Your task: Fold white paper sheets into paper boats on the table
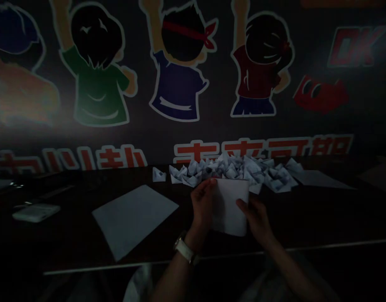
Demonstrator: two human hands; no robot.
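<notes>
A white folded sheet of paper [229, 209] is held up over the dark table, between both hands. My left hand [202, 203] pinches its upper left corner and side, with a watch on that wrist. On the paper's right edge, my right hand [257, 218] grips with the thumb in front and the fingers behind, partly hidden. Behind the paper lies a heap of folded paper boats [230, 165]. A flat white sheet [134, 222] rests on the table to the left of my hands.
One paper boat [159, 174] stands apart at the heap's left end. Another white sheet [322, 179] lies right of the heap. A pale phone-like object [36, 212] sits at far left. The table's front edge [337, 244] runs below my hands; a painted wall [218, 84] rises behind.
</notes>
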